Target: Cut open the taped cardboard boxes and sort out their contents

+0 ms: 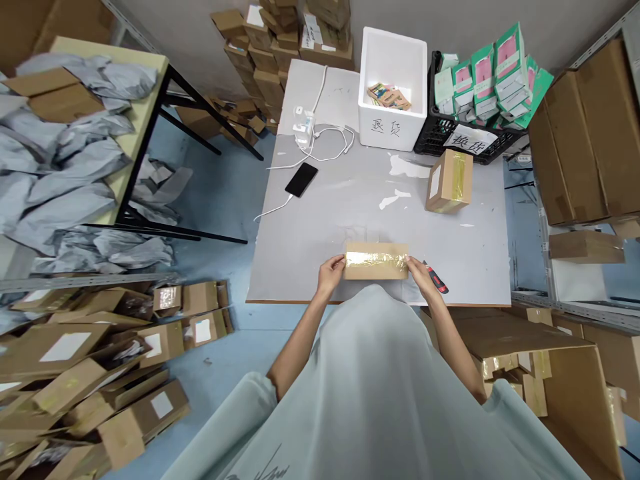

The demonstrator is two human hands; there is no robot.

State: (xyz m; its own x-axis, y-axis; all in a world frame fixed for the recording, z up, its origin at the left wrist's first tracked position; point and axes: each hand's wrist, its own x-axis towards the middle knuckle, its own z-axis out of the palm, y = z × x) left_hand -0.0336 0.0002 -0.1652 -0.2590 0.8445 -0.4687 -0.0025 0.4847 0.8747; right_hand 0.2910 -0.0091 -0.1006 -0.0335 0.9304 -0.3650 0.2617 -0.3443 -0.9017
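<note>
Pinching its 9 and 3 o'clock ends, the half-curled left hand and right hand hold an oblong, tape-sealed brown cardboard box near the grey rectangular tabletop's 6 o'clock edge, probably light, stiff and suiting that 2-ended grip.

We had a box nr the front edge of the table, btwn our L hand and R hand, w/ a cutter just R of the latter. Further back on the L sat our phone, power strip behind it; 2nd box back R. At the rear stood a tub w/ packets inside, crate w/ cartons just R. Off L we'd bags on a side table, box heap nearer.
</note>
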